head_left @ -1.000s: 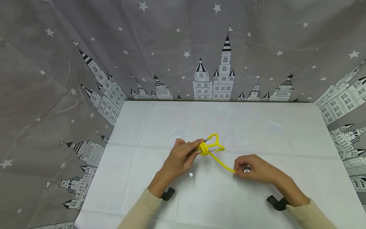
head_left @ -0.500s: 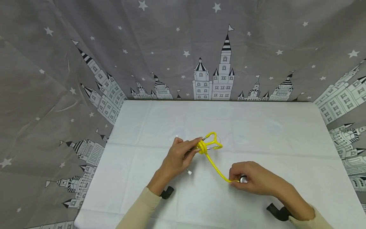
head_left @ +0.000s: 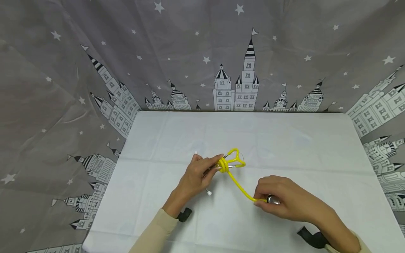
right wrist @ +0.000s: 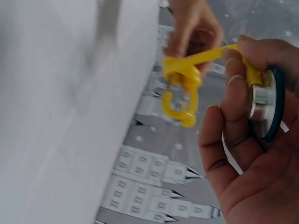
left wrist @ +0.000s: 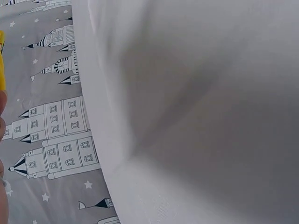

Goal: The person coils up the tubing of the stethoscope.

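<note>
We're facing a grey fabric backdrop [head_left: 202,45] printed w/ white stars and b&w castles, hanging behind and at both sides of a white cloth-covered table [head_left: 303,140]. Over the table, approx. mid, a yellow-tubed, silvery-metal stethoscope [head_left: 224,164] is being held up b/w two hands. Its headset's long axis is running L to R; the yellow Y-shaped end is pointing R and slightly away from the person, and the loose tube is sloping R, back toward the person. Any lettering on it is too small for us to be reading. Beige sleeves [head_left: 155,230] are covering the forearms. The R hand [head_left: 281,198] is pinching the tube b/w thumb and index, other fingers bending inward. The L hand [head_left: 196,175] is gripping the metal tubes, thumb and fingers closing on them just beside the yellow coil, which is wrapping round them. Black curved pieces [head_left: 313,239] are sitting at both wrists. A round silvery chestpiece w/ dark-blue rim [right wrist: 261,102] is resting inside the R hand. White eartips [head_left: 209,192] are poking out past the L hand.
</note>
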Action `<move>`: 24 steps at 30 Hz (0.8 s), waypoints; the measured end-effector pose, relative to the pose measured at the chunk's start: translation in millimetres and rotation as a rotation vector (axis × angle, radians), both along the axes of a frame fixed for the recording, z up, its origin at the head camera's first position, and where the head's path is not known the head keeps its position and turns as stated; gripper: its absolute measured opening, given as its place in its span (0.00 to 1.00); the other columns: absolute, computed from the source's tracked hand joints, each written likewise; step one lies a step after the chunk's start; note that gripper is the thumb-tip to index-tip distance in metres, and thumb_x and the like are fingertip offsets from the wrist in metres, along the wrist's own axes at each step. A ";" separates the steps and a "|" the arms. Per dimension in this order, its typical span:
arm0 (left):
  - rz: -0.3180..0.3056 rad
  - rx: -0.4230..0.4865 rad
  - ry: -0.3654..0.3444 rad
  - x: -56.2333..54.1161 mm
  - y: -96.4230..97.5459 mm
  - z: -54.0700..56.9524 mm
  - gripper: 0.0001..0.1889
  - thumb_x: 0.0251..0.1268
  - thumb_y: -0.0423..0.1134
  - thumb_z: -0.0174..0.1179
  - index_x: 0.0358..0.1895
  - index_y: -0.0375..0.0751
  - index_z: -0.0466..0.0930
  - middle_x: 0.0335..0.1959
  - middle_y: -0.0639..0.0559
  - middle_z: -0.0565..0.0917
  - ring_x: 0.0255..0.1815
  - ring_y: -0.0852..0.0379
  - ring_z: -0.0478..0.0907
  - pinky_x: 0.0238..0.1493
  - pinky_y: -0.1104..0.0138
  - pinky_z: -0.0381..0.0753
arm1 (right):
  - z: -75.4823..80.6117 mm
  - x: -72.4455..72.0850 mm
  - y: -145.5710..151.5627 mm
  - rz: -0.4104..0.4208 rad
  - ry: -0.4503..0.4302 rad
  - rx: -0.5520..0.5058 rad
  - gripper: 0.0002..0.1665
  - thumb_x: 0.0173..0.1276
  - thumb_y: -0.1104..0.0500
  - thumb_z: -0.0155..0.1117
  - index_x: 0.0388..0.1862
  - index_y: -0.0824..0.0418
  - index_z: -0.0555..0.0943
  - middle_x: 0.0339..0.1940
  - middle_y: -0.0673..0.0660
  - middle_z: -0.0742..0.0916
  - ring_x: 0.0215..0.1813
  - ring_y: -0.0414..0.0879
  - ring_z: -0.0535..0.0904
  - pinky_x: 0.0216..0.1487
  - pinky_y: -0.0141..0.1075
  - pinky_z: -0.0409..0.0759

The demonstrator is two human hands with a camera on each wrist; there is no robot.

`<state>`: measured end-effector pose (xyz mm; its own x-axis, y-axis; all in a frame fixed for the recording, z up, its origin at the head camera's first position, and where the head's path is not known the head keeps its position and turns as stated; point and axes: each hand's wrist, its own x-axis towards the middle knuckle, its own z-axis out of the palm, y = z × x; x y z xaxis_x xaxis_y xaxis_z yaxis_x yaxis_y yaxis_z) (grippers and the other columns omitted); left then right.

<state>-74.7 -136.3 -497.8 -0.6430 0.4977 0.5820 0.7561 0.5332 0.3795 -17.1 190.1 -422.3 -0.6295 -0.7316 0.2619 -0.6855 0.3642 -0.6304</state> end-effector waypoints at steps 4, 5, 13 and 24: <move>-0.010 -0.008 0.006 1.6 2.4 -1.5 0.27 0.66 0.35 0.76 0.69 0.41 0.84 0.26 0.60 0.80 0.24 0.66 0.69 0.43 0.65 0.66 | 13.1 -1.0 2.8 -0.043 0.049 -0.010 0.18 0.71 0.58 0.78 0.42 0.33 0.82 0.36 0.29 0.78 0.38 0.25 0.72 0.40 0.20 0.73; -0.015 -0.012 0.011 2.0 3.5 -1.7 0.28 0.66 0.35 0.76 0.69 0.41 0.84 0.26 0.60 0.80 0.24 0.66 0.69 0.43 0.65 0.66 | 16.1 -2.0 3.6 -0.054 0.059 -0.010 0.18 0.71 0.59 0.78 0.43 0.33 0.83 0.37 0.28 0.78 0.38 0.25 0.71 0.41 0.20 0.72; -0.043 -0.053 0.048 6.5 15.4 0.0 0.28 0.67 0.37 0.75 0.70 0.43 0.83 0.29 0.60 0.86 0.27 0.65 0.73 0.44 0.65 0.70 | 31.7 -13.1 0.8 -0.092 0.136 -0.059 0.16 0.68 0.63 0.78 0.44 0.42 0.85 0.39 0.33 0.81 0.37 0.27 0.71 0.39 0.17 0.71; -0.088 -0.106 0.076 17.1 25.0 -3.1 0.26 0.68 0.37 0.75 0.68 0.45 0.84 0.26 0.60 0.84 0.26 0.67 0.74 0.44 0.66 0.72 | 36.9 -33.1 -6.6 -0.125 0.205 -0.065 0.15 0.66 0.66 0.78 0.46 0.48 0.86 0.43 0.36 0.85 0.43 0.29 0.76 0.47 0.21 0.75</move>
